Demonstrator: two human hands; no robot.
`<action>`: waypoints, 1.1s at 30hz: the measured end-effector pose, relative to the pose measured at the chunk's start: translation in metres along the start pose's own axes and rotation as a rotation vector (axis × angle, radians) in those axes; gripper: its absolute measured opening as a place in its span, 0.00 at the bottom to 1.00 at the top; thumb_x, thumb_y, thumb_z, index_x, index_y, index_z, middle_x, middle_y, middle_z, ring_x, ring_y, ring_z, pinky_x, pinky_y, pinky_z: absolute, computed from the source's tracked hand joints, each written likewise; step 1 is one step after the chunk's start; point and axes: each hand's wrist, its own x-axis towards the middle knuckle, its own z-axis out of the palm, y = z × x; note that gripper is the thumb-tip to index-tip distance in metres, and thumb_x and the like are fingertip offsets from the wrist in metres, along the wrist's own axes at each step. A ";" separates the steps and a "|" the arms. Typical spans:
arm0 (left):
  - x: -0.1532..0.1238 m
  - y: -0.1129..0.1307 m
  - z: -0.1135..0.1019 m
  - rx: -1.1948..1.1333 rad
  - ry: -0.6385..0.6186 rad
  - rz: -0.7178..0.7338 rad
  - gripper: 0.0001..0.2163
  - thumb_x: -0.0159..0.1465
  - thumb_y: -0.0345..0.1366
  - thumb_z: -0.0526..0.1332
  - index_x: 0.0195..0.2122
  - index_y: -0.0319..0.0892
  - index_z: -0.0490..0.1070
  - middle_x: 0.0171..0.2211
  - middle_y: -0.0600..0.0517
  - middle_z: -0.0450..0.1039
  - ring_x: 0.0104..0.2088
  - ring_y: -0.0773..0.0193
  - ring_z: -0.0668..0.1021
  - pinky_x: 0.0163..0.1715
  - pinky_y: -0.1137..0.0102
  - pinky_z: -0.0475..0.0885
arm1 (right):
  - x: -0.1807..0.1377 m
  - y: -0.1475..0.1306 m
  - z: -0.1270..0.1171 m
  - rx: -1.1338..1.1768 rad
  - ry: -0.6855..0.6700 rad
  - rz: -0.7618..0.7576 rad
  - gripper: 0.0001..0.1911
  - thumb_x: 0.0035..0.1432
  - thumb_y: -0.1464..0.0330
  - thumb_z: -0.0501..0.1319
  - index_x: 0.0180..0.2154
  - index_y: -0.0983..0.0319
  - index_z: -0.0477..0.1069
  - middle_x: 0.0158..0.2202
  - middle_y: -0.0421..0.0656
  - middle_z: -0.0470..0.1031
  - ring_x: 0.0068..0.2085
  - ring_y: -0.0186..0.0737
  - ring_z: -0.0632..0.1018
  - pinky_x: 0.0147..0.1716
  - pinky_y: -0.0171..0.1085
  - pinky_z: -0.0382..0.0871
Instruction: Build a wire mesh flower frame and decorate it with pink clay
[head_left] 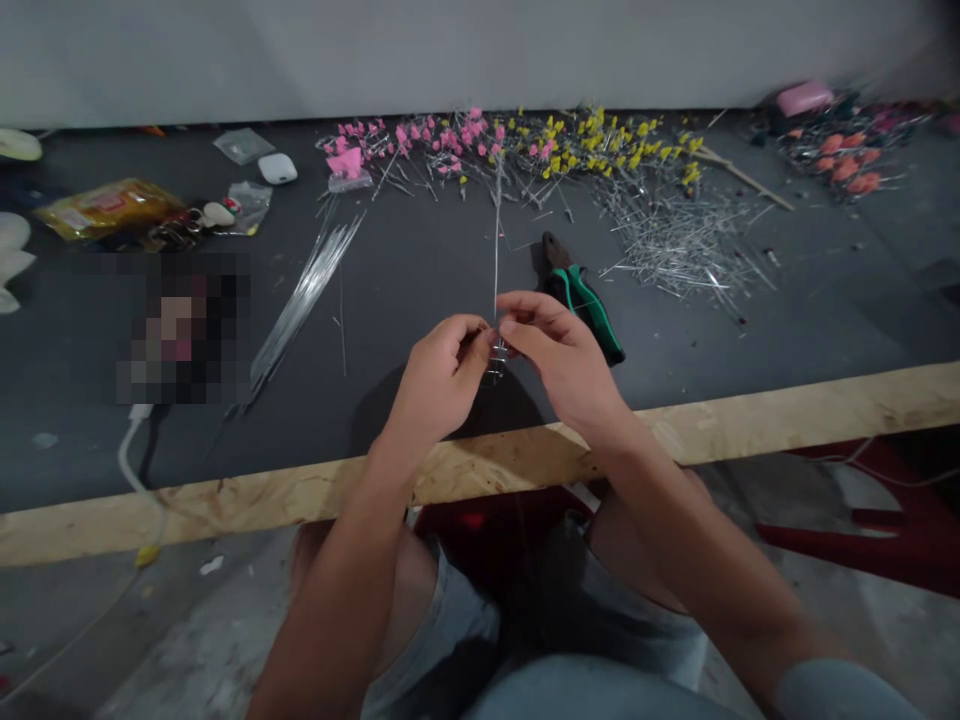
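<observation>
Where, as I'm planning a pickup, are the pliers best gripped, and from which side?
Probably around the green handles, from the right: the pliers lie with handles slanting toward the wooden edge, nose pointing away, and the right hand crowds their left.

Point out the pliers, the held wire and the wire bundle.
Pliers [598, 318]: head view, on a handle.
Held wire [496, 255]: head view, on its straight length beyond the hands [442, 375] [574, 375].
Wire bundle [311, 285]: head view, about midway along.
</observation>
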 end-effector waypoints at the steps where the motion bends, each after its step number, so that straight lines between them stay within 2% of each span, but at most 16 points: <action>1: 0.000 0.000 -0.002 0.025 -0.036 0.003 0.06 0.66 0.36 0.55 0.34 0.41 0.69 0.28 0.54 0.73 0.28 0.68 0.73 0.29 0.73 0.64 | 0.000 0.000 0.000 0.003 -0.005 0.012 0.07 0.55 0.70 0.62 0.39 0.58 0.73 0.33 0.37 0.72 0.33 0.29 0.72 0.36 0.32 0.69; 6: -0.001 0.003 -0.002 -0.050 -0.125 -0.039 0.06 0.67 0.36 0.54 0.37 0.41 0.68 0.26 0.55 0.75 0.27 0.68 0.76 0.28 0.73 0.66 | 0.000 0.000 0.001 0.024 -0.008 0.047 0.06 0.54 0.67 0.64 0.36 0.59 0.74 0.31 0.37 0.73 0.31 0.30 0.72 0.31 0.32 0.68; 10: -0.002 0.003 0.005 -0.145 -0.054 -0.051 0.07 0.67 0.38 0.54 0.36 0.42 0.67 0.27 0.54 0.73 0.27 0.68 0.75 0.28 0.74 0.68 | 0.002 0.002 0.002 0.057 0.006 0.010 0.04 0.54 0.66 0.65 0.34 0.58 0.75 0.29 0.35 0.72 0.29 0.29 0.70 0.28 0.31 0.66; 15: -0.002 0.002 0.013 -0.458 -0.019 -0.108 0.06 0.63 0.39 0.60 0.37 0.42 0.68 0.32 0.53 0.72 0.29 0.69 0.75 0.30 0.74 0.73 | 0.002 0.003 0.002 0.124 0.033 -0.031 0.04 0.53 0.67 0.66 0.34 0.56 0.75 0.29 0.34 0.72 0.29 0.27 0.70 0.28 0.29 0.66; 23: -0.002 -0.004 0.013 -0.765 0.016 -0.153 0.05 0.62 0.37 0.62 0.34 0.41 0.70 0.28 0.55 0.71 0.28 0.72 0.74 0.31 0.75 0.73 | 0.002 -0.001 0.006 0.202 -0.007 -0.012 0.04 0.53 0.67 0.66 0.34 0.57 0.75 0.29 0.34 0.72 0.28 0.26 0.71 0.27 0.28 0.67; 26: -0.003 -0.002 0.011 -0.869 0.021 -0.224 0.05 0.61 0.37 0.62 0.33 0.42 0.69 0.30 0.54 0.72 0.31 0.69 0.76 0.31 0.72 0.75 | 0.003 -0.002 0.004 0.163 -0.029 -0.029 0.07 0.53 0.66 0.67 0.36 0.56 0.74 0.30 0.34 0.74 0.28 0.27 0.72 0.29 0.29 0.69; 33: -0.003 0.008 -0.001 -0.913 0.061 -0.376 0.05 0.61 0.36 0.61 0.33 0.41 0.67 0.30 0.52 0.74 0.32 0.66 0.78 0.34 0.69 0.76 | 0.003 -0.008 -0.010 0.050 -0.067 -0.083 0.08 0.51 0.66 0.68 0.34 0.58 0.73 0.34 0.38 0.79 0.35 0.32 0.78 0.39 0.36 0.73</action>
